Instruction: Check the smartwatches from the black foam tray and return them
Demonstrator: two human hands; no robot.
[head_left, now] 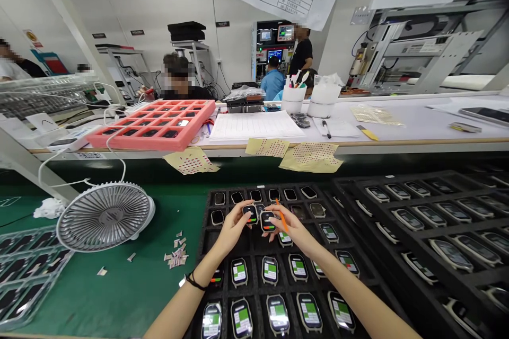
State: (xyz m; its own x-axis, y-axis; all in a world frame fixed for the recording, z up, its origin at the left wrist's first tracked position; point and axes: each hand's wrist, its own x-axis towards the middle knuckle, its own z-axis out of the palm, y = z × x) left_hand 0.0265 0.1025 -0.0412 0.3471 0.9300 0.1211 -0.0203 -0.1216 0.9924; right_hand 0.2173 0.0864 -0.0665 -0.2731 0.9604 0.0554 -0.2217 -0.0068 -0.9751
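My left hand (pixel 233 226) is closed on a smartwatch case (pixel 250 215) without a strap, its screen lit with a green and red-orange bar. Close beside it, my right hand (pixel 293 224) grips a second smartwatch (pixel 267 222) with a similar lit screen. A thin orange stick (pixel 281 214) also lies along the fingers of my right hand. Both hands are over a black foam tray (pixel 252 246) with rows of pockets. Watches in its nearer rows, such as one smartwatch (pixel 277 313), show green and white screens, while those in the far row are dark.
More black trays of watches (pixel 449 254) are stacked at right. A white fan (pixel 105 217), small paper bits (pixel 177 254) and a clear tray (pixel 24 307) occupy the green mat at left. The shelf (pixel 397 143) ahead carries a pink foam tray (pixel 186 135). People sit beyond.
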